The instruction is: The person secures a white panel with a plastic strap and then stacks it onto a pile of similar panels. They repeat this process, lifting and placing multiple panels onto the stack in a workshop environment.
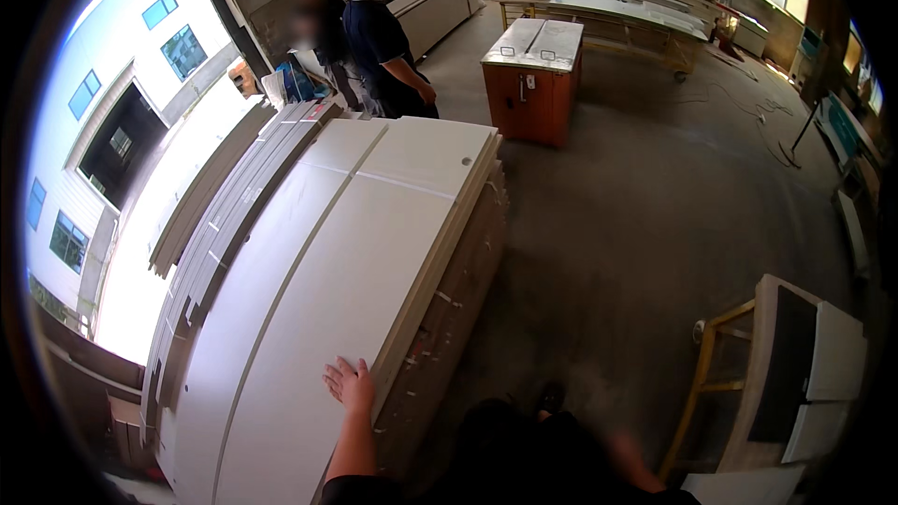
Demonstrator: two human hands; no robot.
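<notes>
My left hand (pixel 350 384) rests on a long white door panel (pixel 365 234), near its right-hand edge, with the fingers spread and nothing in them. This panel lies flat on top of a tall stack of panels (pixel 449 295). A second white panel (pixel 290 196) lies alongside it, with a narrow gap between the two. A round hole shows near the far right corner of the nearer panel. Low at the right of my body, my right hand (pixel 629 456) is a dark blur; its fingers cannot be made out.
Stacked long boards (pixel 245 187) stand left of the panels, beside a bright doorway. Two people (pixel 379 33) stand beyond the far end. An orange chest with a metal lid (pixel 531 84) sits ahead. To the right is a yellow-framed table (pixel 734 383) with white boards; cables (pixel 781 136) lie on the floor.
</notes>
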